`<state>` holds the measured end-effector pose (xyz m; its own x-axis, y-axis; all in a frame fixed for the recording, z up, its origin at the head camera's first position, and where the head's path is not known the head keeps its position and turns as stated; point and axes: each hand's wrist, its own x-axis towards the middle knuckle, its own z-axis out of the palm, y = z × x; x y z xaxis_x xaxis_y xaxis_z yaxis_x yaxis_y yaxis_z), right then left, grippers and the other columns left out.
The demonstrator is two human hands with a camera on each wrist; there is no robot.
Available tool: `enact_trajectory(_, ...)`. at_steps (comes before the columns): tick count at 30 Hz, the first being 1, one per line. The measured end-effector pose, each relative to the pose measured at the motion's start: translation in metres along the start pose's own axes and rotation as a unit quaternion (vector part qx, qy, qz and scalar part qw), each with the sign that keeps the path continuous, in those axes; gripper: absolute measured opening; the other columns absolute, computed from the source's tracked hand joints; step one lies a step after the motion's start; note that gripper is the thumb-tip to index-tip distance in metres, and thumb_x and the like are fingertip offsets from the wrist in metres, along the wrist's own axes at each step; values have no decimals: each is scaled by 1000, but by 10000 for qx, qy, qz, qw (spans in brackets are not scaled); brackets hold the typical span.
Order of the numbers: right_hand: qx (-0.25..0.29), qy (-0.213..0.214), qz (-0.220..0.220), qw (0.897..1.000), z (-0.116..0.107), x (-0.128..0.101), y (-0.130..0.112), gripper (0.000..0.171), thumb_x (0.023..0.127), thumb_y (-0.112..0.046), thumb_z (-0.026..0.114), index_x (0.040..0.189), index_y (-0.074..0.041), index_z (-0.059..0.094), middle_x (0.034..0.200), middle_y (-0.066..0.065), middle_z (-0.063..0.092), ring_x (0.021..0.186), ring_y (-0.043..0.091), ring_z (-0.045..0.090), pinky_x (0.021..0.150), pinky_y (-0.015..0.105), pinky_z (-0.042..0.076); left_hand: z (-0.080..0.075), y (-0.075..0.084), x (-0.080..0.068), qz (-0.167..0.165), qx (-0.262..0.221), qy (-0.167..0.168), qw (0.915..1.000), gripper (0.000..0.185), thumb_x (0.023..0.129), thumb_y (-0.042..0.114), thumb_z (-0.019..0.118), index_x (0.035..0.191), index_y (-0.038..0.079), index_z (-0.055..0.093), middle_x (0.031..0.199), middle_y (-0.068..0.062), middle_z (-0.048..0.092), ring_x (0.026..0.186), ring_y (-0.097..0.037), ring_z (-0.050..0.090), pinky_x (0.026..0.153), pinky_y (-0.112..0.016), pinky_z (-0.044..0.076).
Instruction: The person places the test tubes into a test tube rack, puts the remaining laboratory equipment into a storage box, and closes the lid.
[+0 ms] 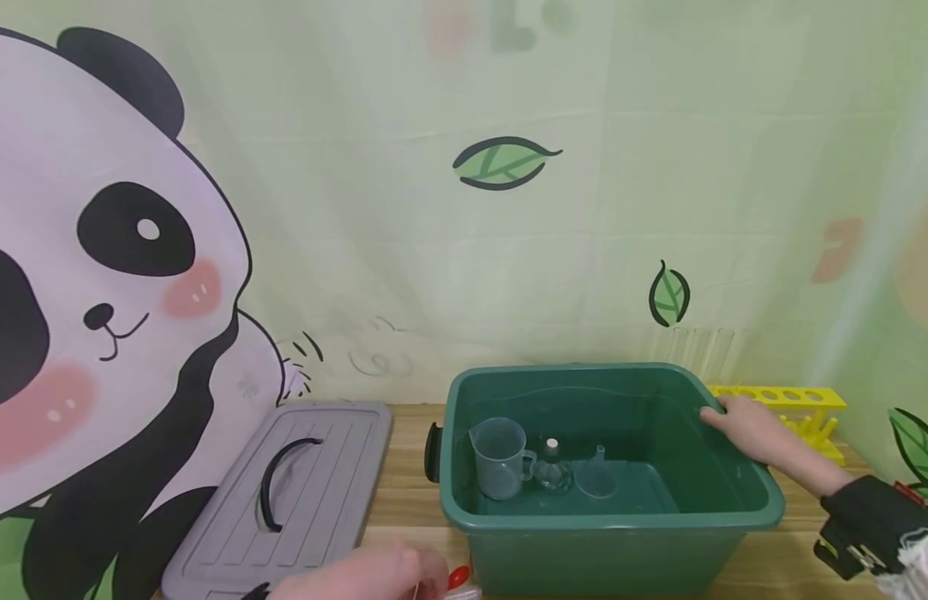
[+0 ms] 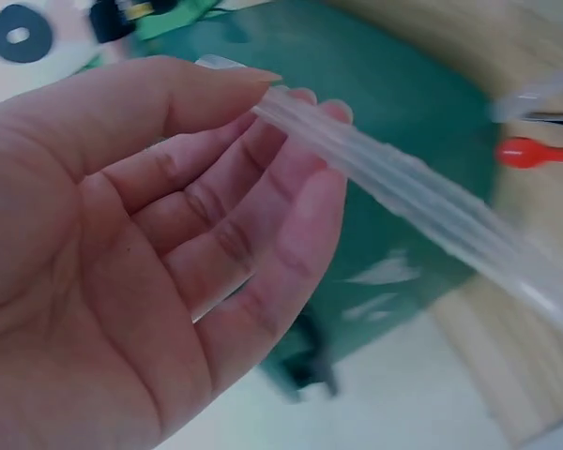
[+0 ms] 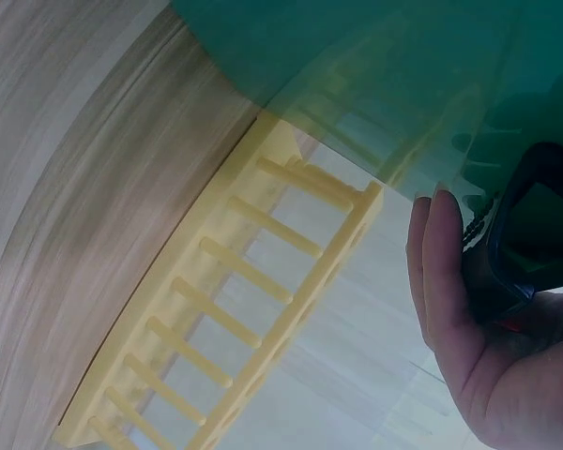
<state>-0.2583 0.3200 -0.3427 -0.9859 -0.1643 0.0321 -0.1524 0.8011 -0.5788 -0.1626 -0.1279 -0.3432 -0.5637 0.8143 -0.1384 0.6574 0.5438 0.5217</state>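
Note:
My left hand (image 1: pixel 374 573) is at the near edge, left of the green plastic bin (image 1: pixel 606 554). It pinches a long translucent plastic tube-like piece (image 2: pixel 403 178) between thumb and fingers. Beside that piece lies a small red item with a rounded end (image 2: pixel 521 153). With my right hand (image 1: pixel 749 425) I grip the bin's right rim, the thumb over the edge; the fingers (image 3: pixel 441 262) are on the outer side by a black handle (image 3: pixel 493 267). In the bin are a clear measuring jug (image 1: pixel 499 471), a white-capped bottle (image 1: pixel 552 473) and a clear funnel (image 1: pixel 596 479).
A grey lid (image 1: pixel 336 483) with a black handle lies on the wooden table (image 1: pixel 407 483) to the left. Behind the bin's right end stands a yellow rack (image 1: pixel 809 398) with clear test tubes (image 1: pixel 711 354). A panda-printed cloth (image 1: pixel 359 208) hangs at the back.

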Motion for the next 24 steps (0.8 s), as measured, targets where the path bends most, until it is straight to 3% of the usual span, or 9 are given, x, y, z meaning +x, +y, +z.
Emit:
enact_trajectory(5, 6, 38, -15, 10000, 1, 0, 1, 32, 96, -17, 40, 94, 13, 52, 72, 6, 57, 60, 18, 57, 54, 33, 51, -29, 21, -1, 531, -513, 273, 9969, 10, 84, 3, 62, 89, 12, 62, 76, 16, 55, 65, 1, 50, 60, -17, 45)
enact_trajectory(9, 13, 51, 14, 10000, 2, -1, 2, 33, 96, -17, 40, 95, 13, 52, 72, 7, 57, 60, 19, 57, 55, 33, 51, -49, 30, 2, 1014, -381, 619, 9922, 16, 82, -5, 61, 90, 9, 61, 81, 13, 57, 69, 1, 52, 62, -16, 46)
enact_trajectory(12, 5, 53, 73, 10000, 2, -1, 2, 34, 96, -18, 40, 97, 13, 51, 73, 7, 57, 60, 18, 57, 55, 33, 51, -63, 34, 9, 1013, -464, 774, 9908, 16, 82, -5, 61, 92, 7, 59, 83, 9, 57, 72, 0, 53, 63, -18, 47)
enact_trajectory(18, -12, 65, 76, 9999, 1, 0, 2, 34, 96, -19, 40, 97, 13, 51, 74, 7, 57, 61, 19, 57, 55, 33, 51, -81, 32, 29, 573, -803, 1149, 9885, 15, 83, -2, 61, 95, 6, 59, 80, 8, 58, 71, -6, 55, 63, -23, 48)
enact_trajectory(21, -50, 57, 94, 9999, 1, 1, 2, 33, 96, -18, 40, 96, 13, 51, 73, 7, 57, 61, 18, 57, 56, 33, 51, -88, 28, 39, 530, -929, 1371, 9848, 14, 84, -1, 60, 96, 4, 58, 80, 4, 59, 71, -9, 55, 61, -25, 48)
enact_trajectory(24, -108, 24, 149, 9998, 1, 1, 1, 33, 96, -18, 41, 95, 13, 52, 72, 6, 56, 61, 18, 56, 56, 34, 51, -94, 26, 49, 464, -1450, 1503, 9768, 13, 86, -1, 58, 99, 0, 57, 82, -2, 60, 72, -13, 57, 63, -29, 50)
